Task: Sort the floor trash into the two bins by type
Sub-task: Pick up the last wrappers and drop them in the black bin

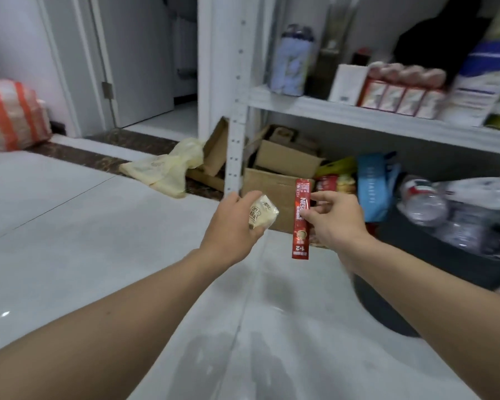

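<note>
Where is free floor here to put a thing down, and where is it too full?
Bare tiles stretch left, before the striped sack and yellow bag. Crowded: under the shelf, boxes and the bottle-filled bin.

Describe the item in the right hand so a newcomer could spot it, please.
Find the white shelving unit, then the right hand before its cardboard box. It pinches a long red sachet, upright, unlike the cream packet in the left hand.
</note>
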